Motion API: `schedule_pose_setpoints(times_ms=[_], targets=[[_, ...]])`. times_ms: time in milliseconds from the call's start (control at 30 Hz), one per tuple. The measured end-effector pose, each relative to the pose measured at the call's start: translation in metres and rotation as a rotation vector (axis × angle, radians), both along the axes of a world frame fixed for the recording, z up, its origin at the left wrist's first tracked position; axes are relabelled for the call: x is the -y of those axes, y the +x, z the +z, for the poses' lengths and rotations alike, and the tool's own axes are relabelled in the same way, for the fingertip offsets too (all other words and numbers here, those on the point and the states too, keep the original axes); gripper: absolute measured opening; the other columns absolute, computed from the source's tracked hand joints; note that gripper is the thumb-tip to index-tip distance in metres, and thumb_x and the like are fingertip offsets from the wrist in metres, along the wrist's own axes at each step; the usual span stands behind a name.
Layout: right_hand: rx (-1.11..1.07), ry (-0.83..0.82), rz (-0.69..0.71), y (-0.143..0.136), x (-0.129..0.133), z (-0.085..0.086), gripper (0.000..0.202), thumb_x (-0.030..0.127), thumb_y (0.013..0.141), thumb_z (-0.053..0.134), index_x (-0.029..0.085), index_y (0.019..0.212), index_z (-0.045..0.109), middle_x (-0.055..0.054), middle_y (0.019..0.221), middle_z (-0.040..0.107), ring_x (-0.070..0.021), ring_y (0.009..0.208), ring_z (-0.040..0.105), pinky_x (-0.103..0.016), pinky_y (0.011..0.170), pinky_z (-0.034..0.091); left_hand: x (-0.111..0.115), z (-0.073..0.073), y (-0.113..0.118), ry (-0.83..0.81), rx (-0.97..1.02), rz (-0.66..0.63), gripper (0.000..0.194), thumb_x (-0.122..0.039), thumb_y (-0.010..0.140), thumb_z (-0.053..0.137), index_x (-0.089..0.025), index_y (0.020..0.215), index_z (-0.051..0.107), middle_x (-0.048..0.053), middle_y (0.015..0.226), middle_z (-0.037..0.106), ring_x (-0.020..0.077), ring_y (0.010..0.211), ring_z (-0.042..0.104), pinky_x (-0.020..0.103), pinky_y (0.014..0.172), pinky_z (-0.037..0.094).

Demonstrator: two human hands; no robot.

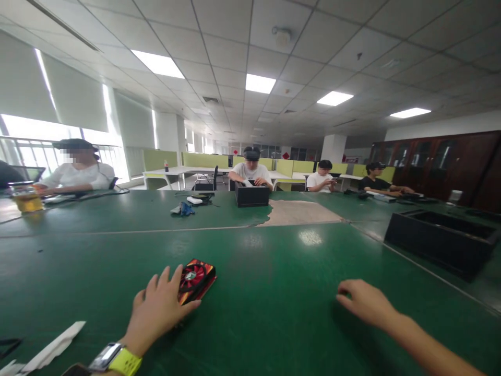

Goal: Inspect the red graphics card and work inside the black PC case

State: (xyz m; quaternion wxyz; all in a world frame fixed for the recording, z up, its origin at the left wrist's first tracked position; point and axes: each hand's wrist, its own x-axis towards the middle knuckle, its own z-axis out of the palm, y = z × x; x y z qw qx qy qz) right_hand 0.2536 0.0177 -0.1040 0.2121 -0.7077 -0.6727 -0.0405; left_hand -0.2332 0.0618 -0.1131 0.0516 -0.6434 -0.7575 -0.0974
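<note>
A red and black graphics card (195, 279) with a round fan on top lies on the green table (266, 292), left of the middle. My left hand (158, 303), with a yellow-banded watch at the wrist, is at the card's left side; its fingers are spread and its thumb reaches along the near edge. Whether the fingers press on the card is hard to tell. Off to the right, my right hand (362, 297) hovers over the table, away from the card, with its fingers curled and partly hidden.
A black open box (434, 243) stands at the right. Across the table a person handles another black box (252, 196). Blue crumpled material (183, 209) lies left of it. White paper (55, 347) is at the near left, a cup (26, 197) at the far left. Other people sit around.
</note>
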Motion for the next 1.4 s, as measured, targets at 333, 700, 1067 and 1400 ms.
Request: schedule_pose_setpoints(times_ms=[333,700,1067,1400], targets=[[-0.541,-0.137,0.335,-0.166,0.045,-0.066,0.044,0.047,0.086,0.041,0.016,0.059,0.058,-0.002,0.058,0.058,-0.0128,0.059,0.051,-0.025,0.059,0.033,0.009,-0.016,0.006,-0.087,0.212,-0.116,0.081,-0.053,0.073,0.049,-0.009,0.139,0.033,0.02,0.111,0.06,0.0357,0.102,0.06,0.048,0.087,0.046],[-0.519,-0.079,0.181,-0.147,0.053,-0.072,0.045,0.056,0.088,0.041,0.023,0.111,0.061,-0.004,0.102,0.063,-0.0179,0.09,0.058,-0.031,0.083,0.045,0.085,-0.042,0.09,-0.086,0.452,-0.778,0.093,-0.041,0.062,0.069,-0.024,0.145,0.033,0.014,0.135,0.052,0.0321,0.123,0.048,0.041,0.101,0.043],[-0.394,-0.016,0.325,-0.162,0.054,-0.076,0.052,0.051,0.085,0.052,0.018,0.125,0.057,-0.011,0.126,0.059,-0.0259,0.117,0.052,-0.042,0.102,0.041,0.087,-0.031,0.089,-0.187,0.48,-0.795,0.098,-0.047,0.056,0.075,-0.021,0.142,0.037,0.013,0.139,0.048,0.0312,0.128,0.042,0.043,0.11,0.033],[-0.422,-0.103,0.338,-0.161,0.056,-0.073,0.061,0.054,0.082,0.055,0.017,0.13,0.053,-0.011,0.127,0.057,-0.0244,0.119,0.051,-0.039,0.103,0.04,0.087,-0.032,0.087,-0.2,0.469,-0.81,0.103,-0.053,0.053,0.076,-0.022,0.143,0.036,0.013,0.141,0.046,0.0335,0.128,0.041,0.048,0.11,0.032]])
